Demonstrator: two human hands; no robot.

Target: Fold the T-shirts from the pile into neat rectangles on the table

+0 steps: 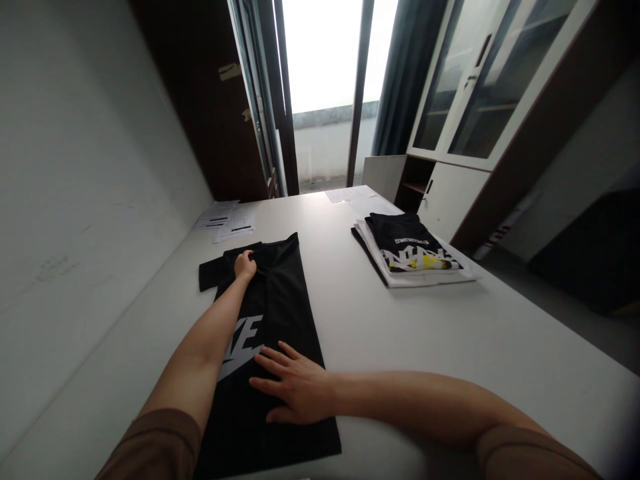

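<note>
A black T-shirt (pixel 293 300) with grey lettering lies on the white table, its right side folded over lengthwise and one sleeve sticking out at the far left. Up by the collar and shoulder, my left hand (pixel 245 265) has its fingers closed on the shirt's fabric. My right hand (pixel 300 387) rests flat on the lower front of the shirt, beside the grey print, with fingers spread. Part of the lettering is hidden behind my left forearm.
A stack of folded shirts (pixel 415 250), a black printed one on top, sits on the right of the table (pixel 400 333). Papers and pens (pixel 233 220) lie at the far left, more papers (pixel 357 195) at the far edge. The wall borders the left; a cabinet (pixel 465 87) stands behind.
</note>
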